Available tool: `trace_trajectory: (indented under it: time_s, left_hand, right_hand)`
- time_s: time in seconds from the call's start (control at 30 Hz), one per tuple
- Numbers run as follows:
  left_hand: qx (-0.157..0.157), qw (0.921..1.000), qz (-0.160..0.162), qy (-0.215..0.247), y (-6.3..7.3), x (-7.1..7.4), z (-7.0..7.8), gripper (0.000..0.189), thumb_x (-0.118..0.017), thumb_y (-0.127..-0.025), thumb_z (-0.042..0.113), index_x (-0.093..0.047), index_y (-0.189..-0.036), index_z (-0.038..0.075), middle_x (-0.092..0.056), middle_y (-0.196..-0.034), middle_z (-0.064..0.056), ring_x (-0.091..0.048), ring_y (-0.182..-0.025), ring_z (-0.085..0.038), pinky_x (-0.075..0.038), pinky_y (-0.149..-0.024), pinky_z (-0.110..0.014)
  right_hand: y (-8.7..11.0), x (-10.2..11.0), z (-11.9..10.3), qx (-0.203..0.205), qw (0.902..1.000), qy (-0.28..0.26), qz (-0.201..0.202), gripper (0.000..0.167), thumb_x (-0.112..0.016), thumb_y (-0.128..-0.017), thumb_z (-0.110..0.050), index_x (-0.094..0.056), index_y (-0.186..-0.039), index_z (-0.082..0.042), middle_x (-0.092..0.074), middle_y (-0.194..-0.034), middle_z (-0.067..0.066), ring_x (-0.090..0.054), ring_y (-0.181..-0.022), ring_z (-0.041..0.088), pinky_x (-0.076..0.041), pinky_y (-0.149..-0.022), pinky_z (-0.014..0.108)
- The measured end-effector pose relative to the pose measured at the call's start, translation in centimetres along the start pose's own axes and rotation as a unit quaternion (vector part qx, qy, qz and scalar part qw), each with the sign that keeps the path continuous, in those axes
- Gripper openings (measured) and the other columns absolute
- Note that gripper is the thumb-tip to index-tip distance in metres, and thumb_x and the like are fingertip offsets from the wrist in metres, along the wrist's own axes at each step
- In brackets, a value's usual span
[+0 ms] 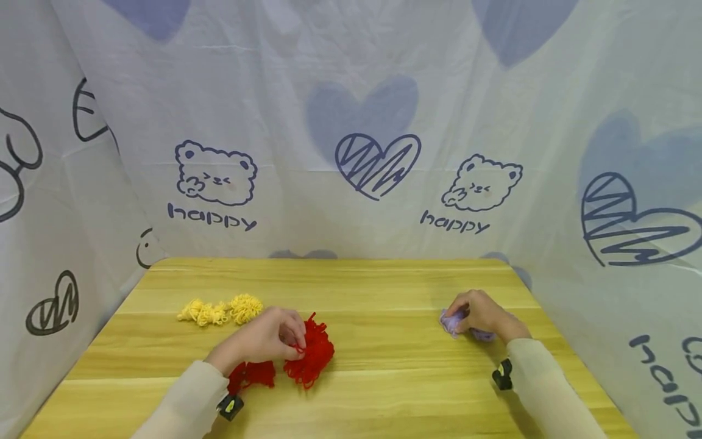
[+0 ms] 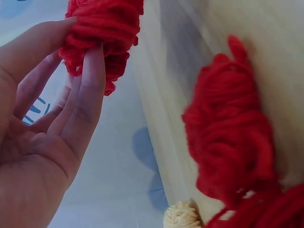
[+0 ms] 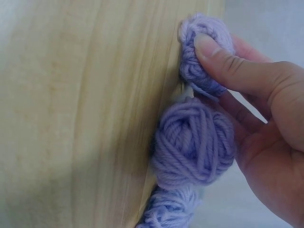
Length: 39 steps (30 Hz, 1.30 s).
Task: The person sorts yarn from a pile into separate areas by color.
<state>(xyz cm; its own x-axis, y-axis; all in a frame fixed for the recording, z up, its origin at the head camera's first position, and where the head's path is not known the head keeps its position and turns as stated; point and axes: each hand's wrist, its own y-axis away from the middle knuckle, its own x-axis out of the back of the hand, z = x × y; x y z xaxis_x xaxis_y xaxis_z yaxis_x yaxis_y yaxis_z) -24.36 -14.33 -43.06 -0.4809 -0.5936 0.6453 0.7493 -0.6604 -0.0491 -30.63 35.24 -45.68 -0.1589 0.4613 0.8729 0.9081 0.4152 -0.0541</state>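
Observation:
My left hand point(image 1: 270, 334) pinches a bundle of red yarn point(image 1: 314, 356) between thumb and fingers, left of the table's middle. More red yarn point(image 2: 230, 128) lies on the table below that wrist, partly hidden by the forearm in the head view. At the right, my right hand point(image 1: 484, 314) pinches a small lilac yarn ball point(image 3: 206, 54), its thumb pressed on the ball's face. A rounder purple yarn ball point(image 3: 194, 142) sits beside it, close to the palm. Past that ball shows another lilac yarn bundle point(image 3: 171, 206), mostly covered by the hand in the head view.
Several yellow yarn bundles point(image 1: 205, 312) lie in a row at the back left of the wooden table point(image 1: 384, 390). Pale cloth point(image 1: 296, 201) printed with hearts and bears hangs behind the table and along both sides. Each wrist carries a small black device point(image 1: 502, 374).

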Motion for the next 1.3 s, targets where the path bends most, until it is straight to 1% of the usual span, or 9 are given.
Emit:
trace_trajectory:
  time_s: [0.17, 0.3, 0.43, 0.63, 0.73, 0.83, 0.93, 1.03, 1.3]
  left_hand:
    - [0.0, 0.9999, -0.012, 0.006, 0.8, -0.3, -0.5, 0.011, -0.082, -0.083, 0.004, -0.078, -0.079, 0.013, -0.065, -0.097, 0.0, -0.065, -0.081, -0.007, -0.059, -0.075, -0.023]
    - [-0.009, 0.9998, -0.012, 0.01, 1.3, -0.3, -0.8, 0.012, -0.083, -0.082, 0.004, -0.078, -0.078, 0.014, -0.066, -0.096, 0.0, -0.066, -0.08, -0.006, -0.06, -0.074, -0.023]
    - [-0.006, 0.9996, -0.019, 0.023, 1.7, -0.6, -1.1, 0.01, -0.084, -0.081, 0.005, -0.079, -0.079, 0.013, -0.067, -0.097, -0.002, -0.067, -0.079, -0.006, -0.06, -0.073, -0.023]
    - [0.003, 0.9989, -0.028, 0.038, 1.9, -0.8, -1.5, 0.005, -0.084, -0.081, 0.004, -0.079, -0.083, 0.005, -0.067, -0.099, -0.005, -0.067, -0.078, -0.007, -0.06, -0.072, -0.023]
    - [0.009, 0.9984, -0.028, 0.047, 2.1, -0.8, -1.6, 0.005, -0.084, -0.081, 0.003, -0.079, -0.082, 0.006, -0.068, -0.099, -0.005, -0.068, -0.079, -0.008, -0.061, -0.072, -0.023]
    - [0.009, 0.9983, -0.027, 0.05, 2.2, -0.9, -1.6, 0.009, -0.084, -0.081, 0.002, -0.079, -0.08, 0.009, -0.069, -0.098, -0.005, -0.069, -0.079, -0.008, -0.061, -0.071, -0.023]
    - [0.011, 0.9982, -0.029, 0.052, 2.2, -1.0, -1.6, 0.012, -0.084, -0.081, 0.002, -0.078, -0.079, 0.012, -0.068, -0.098, -0.004, -0.069, -0.077, -0.008, -0.061, -0.07, -0.023]
    - [0.014, 0.9978, -0.034, 0.055, 2.2, -0.9, -1.6, 0.012, -0.084, -0.081, 0.003, -0.077, -0.078, 0.012, -0.067, -0.097, -0.005, -0.07, -0.076, -0.008, -0.061, -0.07, -0.023]
    - [0.007, 0.9982, -0.039, 0.045, 2.4, -0.8, -1.3, 0.012, -0.085, -0.08, 0.003, -0.077, -0.078, 0.012, -0.066, -0.097, -0.004, -0.068, -0.076, -0.006, -0.061, -0.072, -0.022]
  right_hand:
    - [0.1, -0.3, 0.0, 0.0, 1.0, -0.002, -0.004, 0.025, -0.091, -0.069, 0.001, -0.083, -0.089, -0.012, -0.078, -0.097, 0.007, -0.068, -0.088, 0.016, -0.061, -0.079, 0.032]
    - [0.1, -0.3, 0.1, 0.0, 1.0, 0.001, -0.001, 0.025, -0.09, -0.069, 0.001, -0.083, -0.089, -0.012, -0.078, -0.098, 0.007, -0.068, -0.089, 0.017, -0.06, -0.079, 0.03]
    - [0.0, -0.2, 0.2, 0.001, 1.0, 0.002, -0.001, 0.025, -0.091, -0.069, 0.001, -0.083, -0.089, -0.012, -0.077, -0.098, 0.007, -0.068, -0.089, 0.017, -0.059, -0.079, 0.028]
    - [0.0, -0.2, 0.1, -0.001, 1.0, 0.008, 0.0, 0.025, -0.091, -0.069, 0.0, -0.083, -0.089, -0.013, -0.077, -0.098, 0.006, -0.068, -0.09, 0.017, -0.059, -0.08, 0.03]
    - [0.0, -0.1, 0.0, -0.008, 0.9999, 0.011, 0.001, 0.025, -0.091, -0.07, 0.0, -0.083, -0.089, -0.014, -0.078, -0.1, 0.006, -0.068, -0.092, 0.018, -0.06, -0.082, 0.033]
    - [0.0, -0.1, -0.1, -0.01, 0.9999, 0.01, 0.0, 0.025, -0.091, -0.07, 0.0, -0.083, -0.09, -0.014, -0.078, -0.1, 0.006, -0.068, -0.092, 0.019, -0.06, -0.082, 0.035]
    - [0.0, 0.0, -0.1, -0.011, 0.9999, 0.009, -0.001, 0.025, -0.091, -0.07, 0.0, -0.083, -0.09, -0.014, -0.078, -0.1, 0.006, -0.068, -0.092, 0.018, -0.06, -0.082, 0.034]
    - [0.0, 0.0, 0.0, -0.011, 0.9999, 0.009, -0.001, 0.025, -0.091, -0.07, 0.0, -0.083, -0.09, -0.014, -0.077, -0.1, 0.006, -0.068, -0.092, 0.017, -0.06, -0.081, 0.032]
    - [-0.1, 0.0, 0.2, -0.004, 0.9999, 0.012, -0.001, 0.025, -0.091, -0.07, -0.001, -0.083, -0.09, -0.014, -0.077, -0.099, 0.005, -0.067, -0.091, 0.016, -0.058, -0.08, 0.029]
